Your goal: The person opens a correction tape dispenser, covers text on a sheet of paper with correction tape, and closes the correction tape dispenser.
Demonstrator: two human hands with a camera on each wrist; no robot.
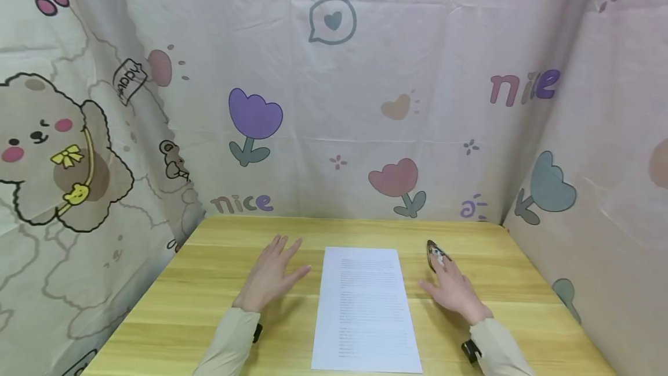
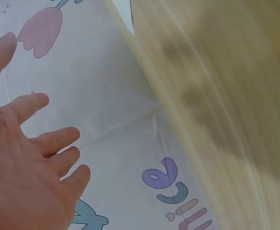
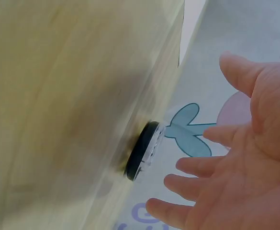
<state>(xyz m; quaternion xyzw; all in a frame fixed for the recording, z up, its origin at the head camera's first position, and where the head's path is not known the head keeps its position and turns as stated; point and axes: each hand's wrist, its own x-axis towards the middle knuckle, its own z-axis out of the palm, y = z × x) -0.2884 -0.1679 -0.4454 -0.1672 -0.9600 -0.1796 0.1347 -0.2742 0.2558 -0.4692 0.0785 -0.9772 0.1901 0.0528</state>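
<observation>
A white sheet of paper (image 1: 360, 306) with lines of small print lies upright on the wooden table. To its left, my left hand (image 1: 271, 277) hovers palm down with the fingers spread, holding nothing. On the paper's other side is a small pointed-oval item (image 1: 434, 250) with a dark rim and a patterned top. My right hand (image 1: 454, 292) is over the table just behind it, fingers extended, and partly covers it in the head view. From the right wrist, the item (image 3: 143, 151) shows a thick black edge and a clear or pale upper part, apart from the fingers.
The wooden table (image 1: 209, 283) ends at a printed fabric backdrop (image 1: 334, 103) with flowers and lettering. More of this cloth hangs along the left and right sides. Dark bands (image 1: 471, 351) sit at both wrists, by the pale sleeves.
</observation>
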